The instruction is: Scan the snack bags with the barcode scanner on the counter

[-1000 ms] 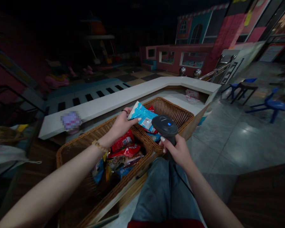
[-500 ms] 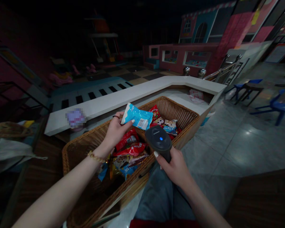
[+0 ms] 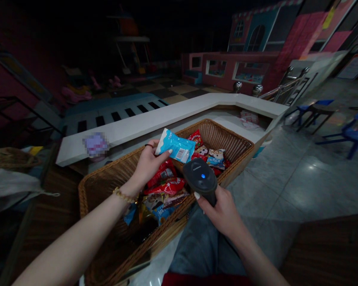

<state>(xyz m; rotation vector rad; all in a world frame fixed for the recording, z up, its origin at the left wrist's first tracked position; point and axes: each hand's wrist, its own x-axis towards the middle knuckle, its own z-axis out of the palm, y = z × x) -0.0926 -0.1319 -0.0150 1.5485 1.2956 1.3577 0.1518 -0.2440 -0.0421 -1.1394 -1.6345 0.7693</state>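
Note:
My left hand (image 3: 150, 161) grips a light-blue snack packet (image 3: 176, 147) by its white end, thumb on top, with the printed barcode facing up. In my right hand (image 3: 219, 206) is a black barcode scanner (image 3: 198, 174), a blue light glowing on its top. The scanner's head is close to the packet's near right corner. Both are above a long wicker basket (image 3: 82, 194). Inside it lie red snack packets (image 3: 170, 186), a blue-and-white packet (image 3: 216, 158) and several other mixed packets. My fingers under the scanner's handle are partly hidden.
A white counter ledge (image 3: 131, 129) runs behind the basket, with a purple blurred object (image 3: 96, 145) at its left. At right, a blue chair (image 3: 353, 133) and a dark stool (image 3: 316, 113) stand on the grey tiled floor. A pale cloth bag (image 3: 12, 190) lies at far left.
The view has shifted slightly, so the basket and surroundings sit a little differently in frame. Both hands keep their holds on the packet and the scanner, almost unmoved relative to each other.

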